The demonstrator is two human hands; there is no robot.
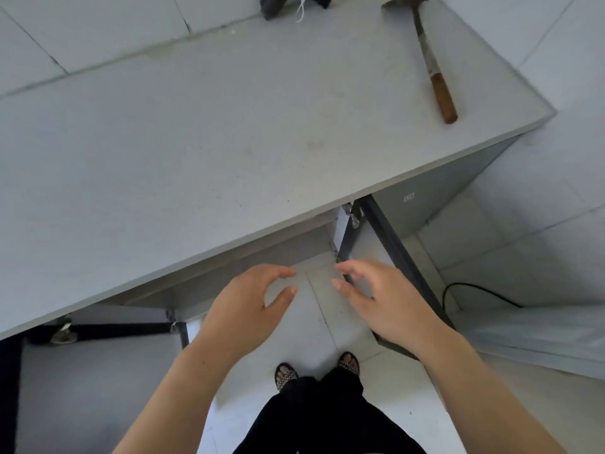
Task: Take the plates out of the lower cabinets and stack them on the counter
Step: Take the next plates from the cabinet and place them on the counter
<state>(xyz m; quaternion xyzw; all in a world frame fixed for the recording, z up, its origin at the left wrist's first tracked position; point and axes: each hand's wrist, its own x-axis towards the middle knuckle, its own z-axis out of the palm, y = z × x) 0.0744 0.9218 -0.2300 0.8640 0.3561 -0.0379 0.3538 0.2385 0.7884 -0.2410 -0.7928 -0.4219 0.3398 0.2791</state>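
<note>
bottom centre: black trousers point(327, 417), two feet in patterned sandals point(286, 375) on a pale tiled floor point(330, 329).

mid frame, just above the feet: both forearms reach forward. left hand point(248, 309) and right hand point(383, 299) are side by side, a small gap between them, palms turned toward each other. fingers and thumbs are loosely curved and spread; both hands are empty and grip nothing. the right hand overlaps the dark edge of an open cabinet door point(402, 253) in the picture; contact cannot be told.

the hands sit in front of the cabinet point(262, 253) opening, just below the front edge of the surface. the door hangs on metal hinges at its upper end and swings out toward the person. lower left, under the surface edge: a dark rail point(114, 330) with metal hinges at both ends.

plates: the overhang of the surface hides the cabinet inside, so their place cannot be told from this view.

right of the door: a black cable point(478, 291) on the floor.

beyond: grey surface point(229, 142) runs from left edge to upper right. on it, upper right, a knife point(430, 63) with a brown wooden handle, blade end pointing away. top centre, cut by the frame: a dark object point(275, 6) with white string beside it. upper left: tiled wall point(65, 27).
</note>
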